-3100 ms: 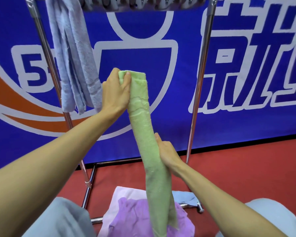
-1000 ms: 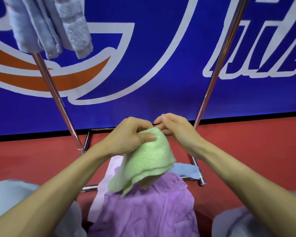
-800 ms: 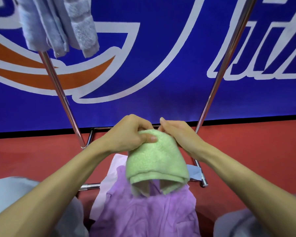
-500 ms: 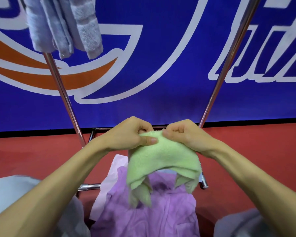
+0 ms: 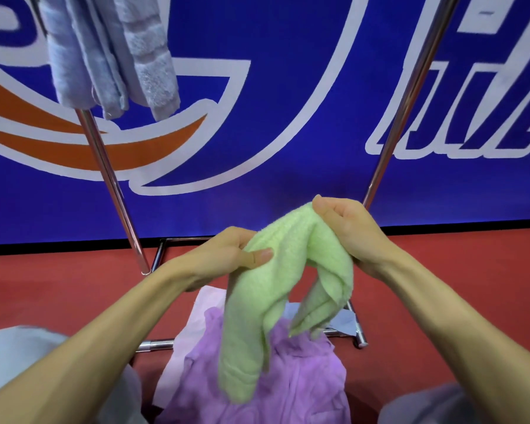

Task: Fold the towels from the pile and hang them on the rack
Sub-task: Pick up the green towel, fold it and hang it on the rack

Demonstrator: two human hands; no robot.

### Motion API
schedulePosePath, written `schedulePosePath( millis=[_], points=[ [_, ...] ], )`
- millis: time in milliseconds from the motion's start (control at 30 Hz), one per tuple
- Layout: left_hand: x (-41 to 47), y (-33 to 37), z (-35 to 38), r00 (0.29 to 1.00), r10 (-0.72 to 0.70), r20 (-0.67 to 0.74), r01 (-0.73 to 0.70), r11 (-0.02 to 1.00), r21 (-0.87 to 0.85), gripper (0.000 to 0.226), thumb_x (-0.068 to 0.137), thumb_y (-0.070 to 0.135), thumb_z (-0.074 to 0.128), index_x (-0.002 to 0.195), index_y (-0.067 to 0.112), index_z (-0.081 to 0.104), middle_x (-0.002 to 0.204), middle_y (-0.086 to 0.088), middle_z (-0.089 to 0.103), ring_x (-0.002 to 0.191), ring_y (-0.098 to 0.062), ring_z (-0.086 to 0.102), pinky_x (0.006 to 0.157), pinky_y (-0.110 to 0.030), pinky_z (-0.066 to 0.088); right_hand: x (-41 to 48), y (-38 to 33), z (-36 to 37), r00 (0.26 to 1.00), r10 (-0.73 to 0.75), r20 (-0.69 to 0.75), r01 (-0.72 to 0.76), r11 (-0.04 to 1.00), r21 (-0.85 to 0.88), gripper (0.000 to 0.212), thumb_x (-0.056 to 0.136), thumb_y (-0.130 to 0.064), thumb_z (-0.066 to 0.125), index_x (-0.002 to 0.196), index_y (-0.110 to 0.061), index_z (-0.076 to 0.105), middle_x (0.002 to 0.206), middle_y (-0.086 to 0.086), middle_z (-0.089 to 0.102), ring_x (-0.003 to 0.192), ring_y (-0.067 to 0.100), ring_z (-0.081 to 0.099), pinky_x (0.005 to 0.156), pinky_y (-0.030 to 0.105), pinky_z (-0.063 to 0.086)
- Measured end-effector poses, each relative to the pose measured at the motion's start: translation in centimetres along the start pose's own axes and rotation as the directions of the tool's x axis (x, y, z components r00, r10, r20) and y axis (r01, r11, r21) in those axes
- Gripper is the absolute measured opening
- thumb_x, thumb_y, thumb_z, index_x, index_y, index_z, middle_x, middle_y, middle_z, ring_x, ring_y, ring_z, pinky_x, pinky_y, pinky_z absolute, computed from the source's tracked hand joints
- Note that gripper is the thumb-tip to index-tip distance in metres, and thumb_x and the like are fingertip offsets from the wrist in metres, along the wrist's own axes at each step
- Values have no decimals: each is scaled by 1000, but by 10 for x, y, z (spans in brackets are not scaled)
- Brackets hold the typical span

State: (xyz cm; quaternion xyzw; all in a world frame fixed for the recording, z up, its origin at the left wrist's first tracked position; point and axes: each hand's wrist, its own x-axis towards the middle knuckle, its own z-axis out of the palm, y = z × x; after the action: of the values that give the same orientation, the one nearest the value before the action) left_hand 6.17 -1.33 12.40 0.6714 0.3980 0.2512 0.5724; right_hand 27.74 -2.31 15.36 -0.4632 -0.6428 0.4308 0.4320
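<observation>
**Green towel (image 5: 288,270) held between the two hands**

The left hand (image 5: 227,258) pinches the left part of the towel, with the thumb pressed on top. The right hand (image 5: 346,231) grips its higher, far end. The hands are apart, and the towel bridges them. Its two ends hang over the purple pile (image 5: 288,381). A blue towel (image 5: 104,56) hangs on the rack (image 5: 110,179), far left.

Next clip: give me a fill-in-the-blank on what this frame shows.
The left hand and right hand both grip a towel coloured ____.
The pile's top towel, beneath it, is ____.
The hung towels on the rack are at the view's upper ____.
Missing: green; purple; left.
</observation>
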Motion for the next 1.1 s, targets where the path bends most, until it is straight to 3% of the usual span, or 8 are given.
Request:
schedulePosePath(
  millis=[67, 200, 400, 533, 633, 800, 933, 1100],
  points=[
    [-3, 6, 0, 998, 30, -52, -36, 993, -112, 26, 79, 24, 63, 88, 2, 70, 79, -5, 71, 71, -16, 67, 66, -25, 52, 0, -3, -1, 999, 33, 16, -33, 999, -17, 66, 94, -46, 51, 88, 19, 53, 73, 15, 50, 64, 24, 40, 56, 30, 33],
    [-11, 30, -1, 986, 69, -149, -108, 957, -271, 19, 81, 20, 67, 91, 3, 69, 76, -7, 72, 66, -16, 68, 58, -24, 54, -6, -14, -5, 986, 95, 134, -87, 994, -70, 73, 86, -57, 54, 77, 15, 50, 67, 10, 41, 56, 17, 33, 47, 26, 25],
    [-22, 93, -6, 984, 125, -129, -147, 974, -174, 15, 90, 9, 55, 90, 6, 70, 69, -2, 72, 58, -12, 67, 52, -20, 52, -12, -65, -19, 973, 15, 232, 31, 981, -193, 42, 88, -39, 61, 84, 3, 62, 72, 4, 56, 65, 13, 50, 58, 24, 39],
    [-38, 140, -16, 978, 173, -119, -183, 980, -83, 13, 76, 22, 71, 79, 10, 74, 71, -6, 71, 60, -16, 65, 54, -22, 50, -12, -123, -30, 976, -96, 194, 135, 971, -197, 31, 91, -38, 53, 81, -13, 67, 70, -6, 63, 64, 7, 56, 59, 21, 43],
    [-55, 172, -25, 982, 165, -93, -168, 985, -24, 20, 75, 32, 71, 77, 12, 73, 69, -6, 69, 57, -16, 61, 51, -22, 43, -9, -169, -34, 969, -183, 163, 198, 977, -81, 33, 97, -30, 47, 94, -5, 69, 75, -2, 69, 65, 8, 62, 58, 21, 48],
    [-78, 215, -41, 969, 221, -111, -226, 974, -32, 31, 78, 35, 66, 88, 5, 70, 75, -7, 71, 62, -16, 65, 58, -22, 49, 1, -233, -28, 952, -295, 86, 286, 953, 103, 38, 94, -36, 46, 81, -9, 69, 67, 2, 69, 58, 12, 63, 51, 23, 50],
    [-90, 232, -51, 968, 220, -123, -225, 974, -25, 46, 79, 45, 70, 97, 3, 69, 82, -10, 68, 70, -20, 63, 71, -33, 45, 11, -263, -29, 955, -295, -25, 292, 925, 242, 38, 97, -37, 47, 81, -9, 67, 65, 4, 69, 57, 15, 64, 50, 26, 52],
    [-83, 267, -52, 883, 274, -382, -339, 934, -115, 33, 101, 27, 44, 78, 10, 61, 47, 4, 53, 39, -8, 47, 41, -19, 40, 36, -283, -25, 967, -247, -63, 249, 861, 443, 39, 98, -33, 49, 70, -13, 67, 56, 2, 63, 49, 13, 60, 46, 25, 48]
  ],
)
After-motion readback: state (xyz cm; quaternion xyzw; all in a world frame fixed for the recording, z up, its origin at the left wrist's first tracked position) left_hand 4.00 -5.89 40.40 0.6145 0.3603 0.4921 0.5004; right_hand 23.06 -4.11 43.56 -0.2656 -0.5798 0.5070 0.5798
